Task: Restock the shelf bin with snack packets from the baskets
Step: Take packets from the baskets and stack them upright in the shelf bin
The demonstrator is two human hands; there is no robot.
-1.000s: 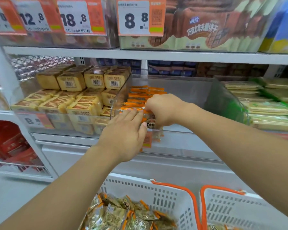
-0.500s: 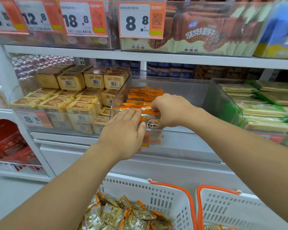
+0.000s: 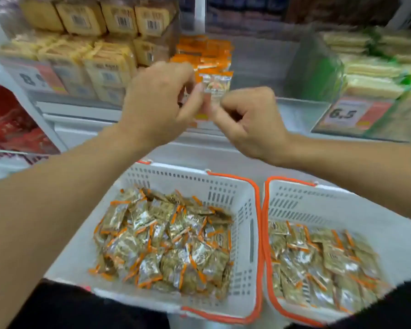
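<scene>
Both hands (image 3: 161, 100) (image 3: 249, 119) are drawn back from the bin (image 3: 259, 58), loosely curled, seemingly empty though blurred; next, packets (image 3: 166, 238) should be gathered from the baskets (image 3: 244, 210).

Landmark: the price tag reading 6.5 (image 3: 349, 113), fixed to the shelf front at right. Directly above and to its right, green-edged flat packets (image 3: 375, 67) lie stacked in layers. Far to its left, yellow wrapped cakes (image 3: 105, 60) fill a clear compartment, the rear row showing barcodes. Below those cakes, a second price tag (image 3: 37, 79) shows an 8; the remainder is blurred. Further left and lower than the landmark, red packages (image 3: 7, 124) sit on a lower shelf, detail illegible.
</scene>
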